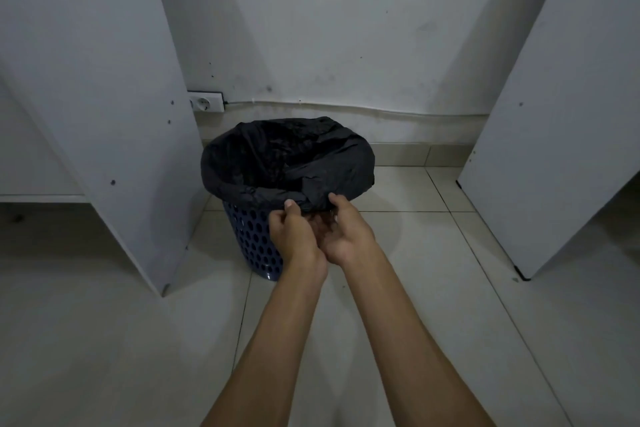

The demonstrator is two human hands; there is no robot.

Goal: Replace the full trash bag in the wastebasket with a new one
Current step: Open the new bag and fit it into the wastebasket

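Observation:
A dark blue perforated wastebasket [252, 239] stands on the tiled floor near the wall. A black trash bag [287, 156] lines it, its edge folded over the rim all round. Both my hands meet at the near side of the rim. My left hand [292, 234] pinches the bag's folded edge with thumb and curled fingers. My right hand [346, 230] grips the same edge just to the right, thumb on top and fingers tucked under the plastic. The inside of the bag is dark and I cannot make out its contents.
White cabinet panels stand at the left [104, 114] and right [554, 149] of the basket, forming a narrow bay. A wall socket [206, 102] with a cable along the skirting sits behind. Light floor tiles [415, 288] spread in front.

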